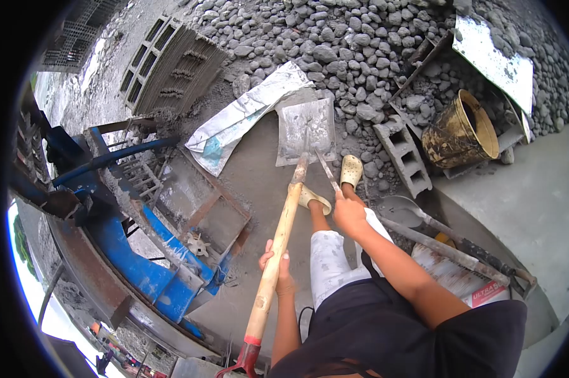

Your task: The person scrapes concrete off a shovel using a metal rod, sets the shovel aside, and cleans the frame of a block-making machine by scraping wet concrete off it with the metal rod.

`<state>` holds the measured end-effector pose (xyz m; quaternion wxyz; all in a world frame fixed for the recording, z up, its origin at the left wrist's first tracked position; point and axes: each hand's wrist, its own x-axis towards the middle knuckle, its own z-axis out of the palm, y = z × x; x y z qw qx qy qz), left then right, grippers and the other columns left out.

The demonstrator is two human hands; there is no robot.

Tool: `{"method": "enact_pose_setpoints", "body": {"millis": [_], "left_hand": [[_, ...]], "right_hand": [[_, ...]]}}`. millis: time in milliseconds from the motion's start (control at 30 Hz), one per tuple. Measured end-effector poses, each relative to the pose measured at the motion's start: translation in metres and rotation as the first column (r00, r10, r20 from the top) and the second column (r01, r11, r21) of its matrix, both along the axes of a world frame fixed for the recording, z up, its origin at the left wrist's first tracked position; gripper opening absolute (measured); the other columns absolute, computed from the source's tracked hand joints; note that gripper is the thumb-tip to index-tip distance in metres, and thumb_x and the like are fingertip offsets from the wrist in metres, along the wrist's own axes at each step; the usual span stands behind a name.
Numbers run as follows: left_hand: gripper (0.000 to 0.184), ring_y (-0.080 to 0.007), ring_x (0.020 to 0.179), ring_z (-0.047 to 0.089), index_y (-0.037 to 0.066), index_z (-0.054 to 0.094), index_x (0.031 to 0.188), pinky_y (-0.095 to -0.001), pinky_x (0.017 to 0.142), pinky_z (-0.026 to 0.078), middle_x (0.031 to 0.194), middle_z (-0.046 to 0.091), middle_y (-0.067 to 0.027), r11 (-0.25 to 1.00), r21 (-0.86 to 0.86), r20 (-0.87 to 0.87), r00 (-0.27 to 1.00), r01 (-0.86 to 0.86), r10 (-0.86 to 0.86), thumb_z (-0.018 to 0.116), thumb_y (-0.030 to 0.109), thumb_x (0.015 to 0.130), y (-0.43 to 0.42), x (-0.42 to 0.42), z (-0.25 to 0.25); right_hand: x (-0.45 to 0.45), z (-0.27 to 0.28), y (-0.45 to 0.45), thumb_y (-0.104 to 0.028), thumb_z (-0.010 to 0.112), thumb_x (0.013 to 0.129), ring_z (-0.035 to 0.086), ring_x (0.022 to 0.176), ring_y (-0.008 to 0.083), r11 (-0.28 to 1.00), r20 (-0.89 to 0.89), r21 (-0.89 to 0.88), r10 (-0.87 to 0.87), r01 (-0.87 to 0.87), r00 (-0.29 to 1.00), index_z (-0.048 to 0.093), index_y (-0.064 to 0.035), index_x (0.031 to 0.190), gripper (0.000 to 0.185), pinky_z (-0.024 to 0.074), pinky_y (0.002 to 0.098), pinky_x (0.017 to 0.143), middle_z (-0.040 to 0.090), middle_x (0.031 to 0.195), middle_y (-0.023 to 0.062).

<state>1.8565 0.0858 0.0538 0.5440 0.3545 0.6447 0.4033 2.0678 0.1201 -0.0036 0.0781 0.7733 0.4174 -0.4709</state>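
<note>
Just right of the blue machine (133,252), the left hand (285,272) is wrapped around the wooden shaft of the shovel (283,230), fingers showing on one side and thumb on the other. That hand, I'd say, should brace the shaft firmly so the blade (291,142) doesn't twist under a push. Further right, the right hand (349,215) has its fingers curled tight about a thin tool (327,169). Its far end reaches the blade near the socket; I can't tell whether they touch. If this is scraping, it would go best in short, low strokes, well away from the clogs (352,169).

The shovel is in front of the person, its long axis slanting from the red grip (249,354) at lower left up to the blade, which points away from the body towards the gravel (325,53). The tool leans the other way, its tip up and left, converging with the shaft near the blade.
</note>
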Motion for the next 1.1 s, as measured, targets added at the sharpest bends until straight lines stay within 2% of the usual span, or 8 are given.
{"method": "enact_pose_setpoints", "body": {"millis": [100, 300, 400, 500, 633, 867, 967, 1100], "left_hand": [[0.037, -0.0242, 0.108, 0.042, 0.011, 0.034, 0.1, -0.0322, 0.087, 0.039, 0.129, 0.032, -0.0198, 1.0, 0.002, 0.014, 1.0, -0.01, 0.01, 0.056, -0.003, 0.073, -0.003, 0.0, -0.002], [0.038, -0.0232, 0.105, 0.044, 0.011, 0.034, 0.1, -0.0315, 0.086, 0.04, 0.129, 0.032, -0.019, 1.0, -0.025, 0.002, 1.0, 0.009, -0.009, 0.055, -0.004, 0.073, 0.002, -0.002, 0.002], [0.037, -0.0231, 0.105, 0.044, 0.011, 0.034, 0.1, -0.0314, 0.085, 0.041, 0.129, 0.032, -0.0185, 1.0, -0.005, 0.001, 1.0, 0.02, -0.02, 0.055, -0.004, 0.073, 0.001, -0.007, 0.001], [0.037, -0.0231, 0.105, 0.044, 0.011, 0.034, 0.1, -0.0316, 0.085, 0.041, 0.129, 0.032, -0.0188, 1.0, -0.007, -0.004, 1.0, 0.021, -0.021, 0.054, -0.004, 0.073, 0.002, -0.007, 0.002], [0.038, -0.0232, 0.107, 0.043, 0.012, 0.035, 0.1, -0.0318, 0.085, 0.041, 0.129, 0.032, -0.0184, 0.999, -0.006, 0.016, 0.999, 0.031, -0.031, 0.056, -0.003, 0.073, 0.008, -0.006, 0.004], [0.038, -0.0245, 0.111, 0.041, 0.013, 0.037, 0.101, -0.0312, 0.085, 0.042, 0.129, 0.032, -0.0169, 0.999, 0.006, -0.012, 0.999, 0.051, -0.051, 0.057, -0.002, 0.072, -0.003, -0.019, -0.011], [0.038, -0.0242, 0.11, 0.041, 0.014, 0.037, 0.101, -0.0312, 0.085, 0.042, 0.129, 0.032, -0.017, 0.999, -0.02, -0.009, 0.999, 0.044, -0.044, 0.057, -0.001, 0.072, 0.006, -0.015, -0.001], [0.038, -0.0236, 0.109, 0.042, 0.014, 0.037, 0.101, -0.0308, 0.084, 0.042, 0.13, 0.032, -0.0171, 0.999, -0.016, 0.036, 0.999, 0.039, -0.038, 0.057, -0.001, 0.072, 0.002, -0.016, -0.003]], "right_hand": [[0.016, -0.073, 0.051, -0.014, 0.043, 0.077, 0.061, 0.074, 0.0371, 0.995, 0.006, 0.101, 0.014, -0.014, 1.0, 0.043, 0.0033, 0.115, 0.042, 0.0482, 0.0454, 0.066, 0.061, 0.081, 0.0216], [-0.008, -0.014, -0.01, -0.013, 0.041, 0.08, 0.062, 0.07, 0.032, 0.994, 0.143, 0.088, 0.056, -0.069, 0.988, 0.052, 0.0014, 0.096, 0.024, 0.0495, 0.0422, 0.058, 0.062, 0.075, 0.0187], [0.008, -0.027, 0.023, -0.014, 0.043, 0.079, 0.062, 0.069, 0.0324, 0.993, 0.147, 0.086, 0.065, -0.078, 0.987, 0.052, 0.0013, 0.098, 0.026, 0.0492, 0.0418, 0.059, 0.062, 0.074, 0.018], [0.019, -0.087, 0.062, -0.014, 0.043, 0.078, 0.061, 0.074, 0.0365, 0.992, 0.096, 0.067, 0.104, -0.111, 0.99, 0.05, 0.0009, 0.104, 0.03, 0.0486, 0.0428, 0.066, 0.061, 0.079, 0.0187], [-0.009, -0.028, -0.006, -0.015, 0.043, 0.078, 0.062, 0.072, 0.0335, 0.983, 0.118, 0.183, -0.008, -0.014, 0.993, 0.054, 0.0006, 0.097, 0.026, 0.0494, 0.0429, 0.063, 0.062, 0.076, 0.0186], [0.006, -0.066, 0.054, -0.012, 0.041, 0.078, 0.061, 0.066, 0.0376, 0.99, 0.037, 0.104, 0.095, -0.099, 0.995, 0.043, 0.0039, 0.11, 0.036, 0.0495, 0.0453, 0.061, 0.06, 0.081, 0.0221], [0.0, -0.008, -0.005, -0.013, 0.042, 0.079, 0.061, 0.068, 0.0359, 0.992, 0.098, 0.129, -0.002, -0.011, 0.995, 0.045, 0.0029, 0.109, 0.034, 0.0491, 0.0453, 0.061, 0.061, 0.079, 0.0204], [0.019, -0.016, 0.007, -0.013, 0.042, 0.08, 0.061, 0.073, 0.0351, 0.998, 0.107, 0.028, 0.047, -0.05, 0.993, 0.046, -0.0001, 0.109, 0.032, 0.0486, 0.0447, 0.064, 0.061, 0.082, 0.02]]}}
